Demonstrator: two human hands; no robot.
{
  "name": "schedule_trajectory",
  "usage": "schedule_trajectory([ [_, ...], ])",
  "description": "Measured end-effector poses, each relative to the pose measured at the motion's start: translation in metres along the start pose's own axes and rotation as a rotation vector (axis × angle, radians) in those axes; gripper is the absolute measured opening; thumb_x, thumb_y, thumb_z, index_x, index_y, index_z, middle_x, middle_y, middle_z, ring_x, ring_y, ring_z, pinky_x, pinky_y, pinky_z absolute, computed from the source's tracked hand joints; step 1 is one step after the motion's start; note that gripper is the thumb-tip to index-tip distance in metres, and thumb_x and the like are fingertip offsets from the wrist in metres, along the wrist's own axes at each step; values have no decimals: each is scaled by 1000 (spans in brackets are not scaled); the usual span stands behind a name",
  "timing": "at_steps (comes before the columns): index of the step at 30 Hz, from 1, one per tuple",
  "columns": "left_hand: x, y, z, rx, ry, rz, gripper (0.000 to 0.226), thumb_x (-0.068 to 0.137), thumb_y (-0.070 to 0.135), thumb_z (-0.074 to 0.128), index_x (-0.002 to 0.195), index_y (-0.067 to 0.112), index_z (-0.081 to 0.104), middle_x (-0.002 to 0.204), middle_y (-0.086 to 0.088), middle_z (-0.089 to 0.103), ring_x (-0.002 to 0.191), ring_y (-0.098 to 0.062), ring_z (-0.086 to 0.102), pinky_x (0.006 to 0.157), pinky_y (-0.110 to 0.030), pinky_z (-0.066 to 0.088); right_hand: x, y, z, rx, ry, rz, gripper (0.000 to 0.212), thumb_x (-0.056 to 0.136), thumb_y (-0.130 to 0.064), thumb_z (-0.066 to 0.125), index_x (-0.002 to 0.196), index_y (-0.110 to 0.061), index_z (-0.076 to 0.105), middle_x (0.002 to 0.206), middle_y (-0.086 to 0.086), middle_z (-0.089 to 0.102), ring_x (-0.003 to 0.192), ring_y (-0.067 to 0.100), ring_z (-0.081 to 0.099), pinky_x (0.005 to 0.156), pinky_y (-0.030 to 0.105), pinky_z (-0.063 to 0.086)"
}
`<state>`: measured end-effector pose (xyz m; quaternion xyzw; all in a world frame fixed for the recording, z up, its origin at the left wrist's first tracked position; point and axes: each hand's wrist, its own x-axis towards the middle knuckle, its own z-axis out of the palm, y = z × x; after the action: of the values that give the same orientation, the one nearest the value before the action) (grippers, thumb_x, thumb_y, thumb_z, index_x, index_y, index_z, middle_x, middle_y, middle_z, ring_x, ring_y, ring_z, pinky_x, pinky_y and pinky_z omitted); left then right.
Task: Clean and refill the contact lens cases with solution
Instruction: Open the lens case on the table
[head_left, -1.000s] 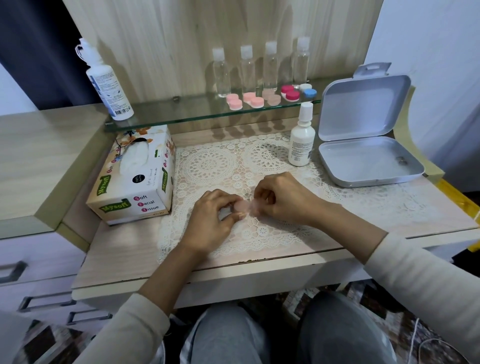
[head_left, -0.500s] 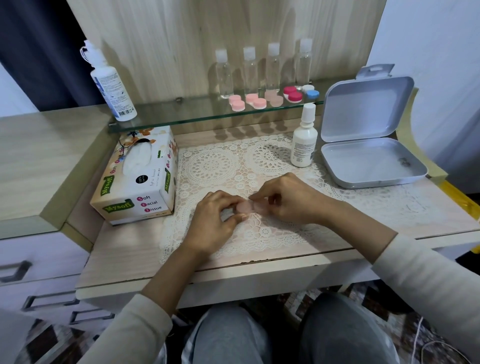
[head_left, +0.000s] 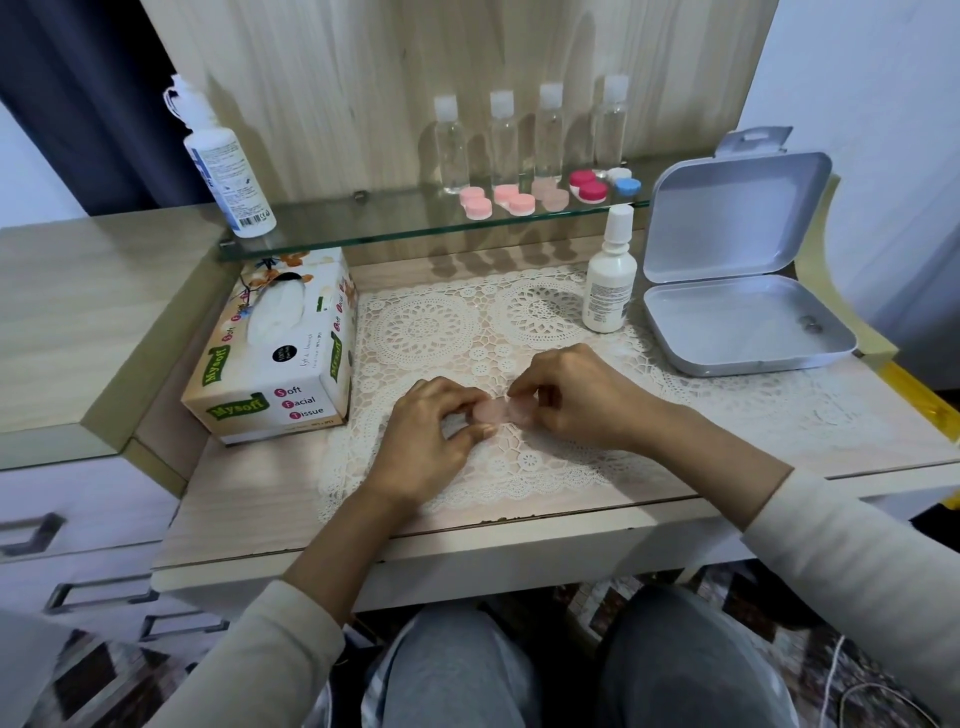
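Note:
A pale pink contact lens case (head_left: 500, 411) sits low over the lace mat (head_left: 431, 332), held from both ends. My left hand (head_left: 428, 436) pinches its left side and my right hand (head_left: 571, 397) pinches its right side with curled fingers. Most of the case is hidden by my fingers. A small white solution bottle (head_left: 609, 275) stands upright behind my right hand. A larger white bottle (head_left: 223, 166) stands at the left end of the glass shelf (head_left: 363, 228). Several more lens cases, pink (head_left: 478, 201), red (head_left: 588, 187) and blue (head_left: 626, 184), lie on that shelf.
Several clear bottles with white caps (head_left: 501, 140) stand at the back of the shelf. A tissue box (head_left: 275, 348) lies left of the mat. An open grey tin (head_left: 748, 322) sits at the right, lid upright. Drawers (head_left: 31, 535) are at the left.
Both hands stay on the pink case and shift only slightly; the fingers have turned a little around it. The camera view has drifted a bit.

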<state>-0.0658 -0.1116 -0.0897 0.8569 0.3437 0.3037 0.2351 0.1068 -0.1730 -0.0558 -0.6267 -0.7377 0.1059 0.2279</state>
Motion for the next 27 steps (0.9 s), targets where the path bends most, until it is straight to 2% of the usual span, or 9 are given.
schedule_trajectory([
  [2,0,0,0,-4,-3,-2,29,73,17,76,101,13,70,92,0,63,90,-15,57,84,-27,45,-1,1,4,-23,14,16,17,82,-10,62,96,-8,70,89,5,65,70,10,46,61,16,32],
  [6,2,-1,1,-6,0,-14,28,73,16,76,100,11,71,89,3,60,84,-10,56,78,-9,40,-5,2,11,-22,32,26,19,80,-15,66,96,-5,67,87,3,58,71,11,44,59,15,30],
  [8,2,-2,0,-12,-12,-22,28,73,16,76,100,11,71,89,3,61,83,-10,57,76,-6,39,-6,2,12,-8,37,18,20,79,-16,68,96,-5,67,86,3,57,72,13,45,59,15,32],
  [11,3,-1,-3,-19,-48,-22,28,74,16,75,102,13,71,91,3,61,88,-12,56,80,-13,40,-8,2,11,-2,40,-4,18,81,-12,65,97,-5,69,88,5,62,72,15,49,63,21,37],
  [14,4,0,-5,28,-113,6,29,78,16,71,107,15,69,98,3,61,95,-12,48,85,-22,35,-8,1,9,16,46,-18,19,80,-9,64,98,-6,70,90,8,65,71,15,51,64,20,39],
  [19,10,-2,-9,87,-223,46,34,82,15,67,116,18,63,103,9,56,99,-12,39,87,-19,30,-8,2,10,28,52,-19,20,80,-5,63,98,-5,70,90,10,66,69,12,48,61,14,32],
  [23,10,-3,-12,63,-261,57,36,83,12,65,116,25,63,102,17,54,99,-12,39,85,-10,29,-9,3,11,49,59,-16,21,81,-6,64,101,-7,70,92,9,66,72,11,49,63,15,36],
  [25,8,-2,-14,46,-263,35,37,81,18,68,117,27,62,104,16,56,101,-11,41,86,-7,29,-8,3,12,54,66,-16,21,82,-7,64,102,-8,70,93,8,66,73,10,48,64,16,35],
  [27,6,0,-13,10,-223,-28,44,73,29,75,115,25,64,104,13,58,100,-7,46,88,-11,35,-8,4,12,55,74,-18,21,82,-8,64,102,-8,69,93,8,66,73,8,47,61,10,31],
])
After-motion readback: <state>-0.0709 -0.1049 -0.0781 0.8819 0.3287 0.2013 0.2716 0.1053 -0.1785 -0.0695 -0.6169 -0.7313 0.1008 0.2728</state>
